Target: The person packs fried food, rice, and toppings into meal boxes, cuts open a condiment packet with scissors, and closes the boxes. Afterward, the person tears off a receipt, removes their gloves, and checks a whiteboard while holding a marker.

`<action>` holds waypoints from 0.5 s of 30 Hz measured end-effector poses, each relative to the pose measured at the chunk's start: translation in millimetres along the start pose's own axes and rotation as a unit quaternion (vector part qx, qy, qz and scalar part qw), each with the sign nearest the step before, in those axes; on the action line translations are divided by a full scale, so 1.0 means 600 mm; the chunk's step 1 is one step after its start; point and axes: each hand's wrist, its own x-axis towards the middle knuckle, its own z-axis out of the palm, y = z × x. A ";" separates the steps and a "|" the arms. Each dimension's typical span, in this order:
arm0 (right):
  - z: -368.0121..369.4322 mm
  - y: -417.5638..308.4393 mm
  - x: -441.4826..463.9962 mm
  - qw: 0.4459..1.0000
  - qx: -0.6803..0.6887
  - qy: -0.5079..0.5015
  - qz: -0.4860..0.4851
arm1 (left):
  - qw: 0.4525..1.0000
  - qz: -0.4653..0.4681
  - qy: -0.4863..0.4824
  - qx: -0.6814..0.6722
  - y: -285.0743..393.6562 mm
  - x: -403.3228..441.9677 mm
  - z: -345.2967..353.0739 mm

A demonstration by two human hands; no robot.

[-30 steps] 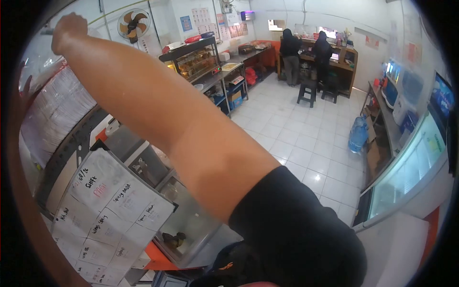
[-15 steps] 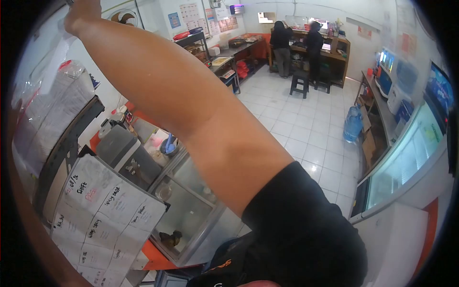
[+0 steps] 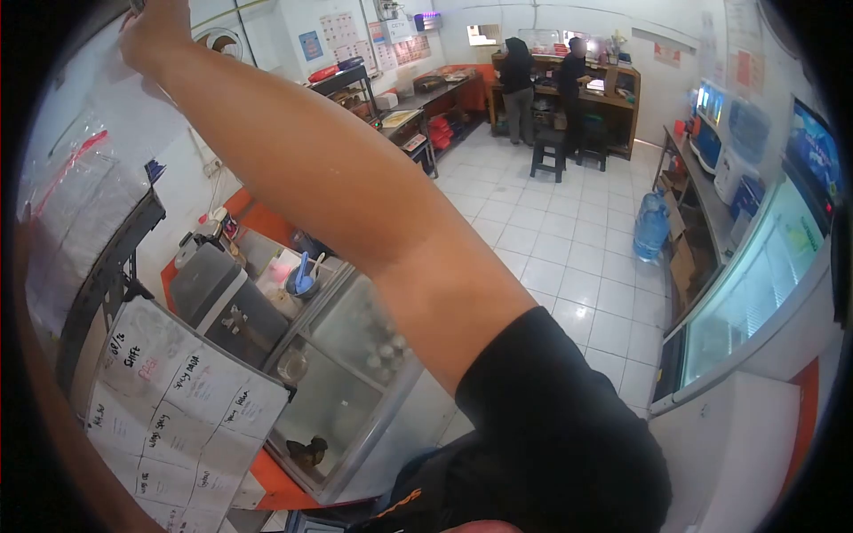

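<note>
My right hand (image 3: 157,37) is raised at the upper left, its fingers closed around a small greyish thing cut off by the top edge. The bare right arm crosses the view from a black sleeve. My left arm (image 3: 84,453) runs up the dark left edge; its hand is too dark to make out. Between the arms, a clear plastic bag of white stacked items (image 3: 75,240) lies on a dark metal shelf (image 3: 115,244). Below the shelf hangs a whiteboard (image 3: 169,417) with a handwritten grid.
A glass-topped chest (image 3: 333,404) stands below my right arm, beside a grey container (image 3: 209,289). Two people (image 3: 517,93) stand at a far wooden counter (image 3: 622,98) near black stools (image 3: 549,153). A water bottle (image 3: 651,226) and a glass-door fridge (image 3: 755,293) are on the right.
My right hand has risen and shifted slightly right since the first frame. The view has turned, showing more of the chest and grey container. My left hand's fingers have faded into the dark edge.
</note>
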 end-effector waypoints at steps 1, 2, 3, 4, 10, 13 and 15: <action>-0.010 0.006 0.001 1.000 -0.012 -0.015 -0.025 | 1.000 0.001 0.000 -0.002 0.002 -0.003 0.001; -0.015 0.014 0.001 0.998 -0.019 -0.032 -0.046 | 1.000 -0.001 0.015 0.012 -0.001 -0.010 0.003; -0.021 0.022 0.002 0.999 -0.014 -0.031 -0.041 | 0.999 -0.002 0.028 0.028 0.005 -0.019 -0.008; -0.029 0.031 0.005 0.996 -0.028 -0.043 -0.076 | 0.999 0.001 0.023 0.036 0.010 -0.029 -0.019; -0.167 0.014 -0.057 0.998 -0.008 -0.050 -0.042 | 0.982 -0.178 -0.012 0.063 0.148 -0.076 -0.161; -0.255 -0.004 -0.089 0.980 0.136 -0.062 0.131 | 0.976 -0.007 0.212 0.047 0.183 -0.082 -0.156; -0.313 -0.032 -0.124 0.958 0.168 -0.093 0.211 | 0.960 0.086 0.196 -0.180 0.244 -0.109 -0.169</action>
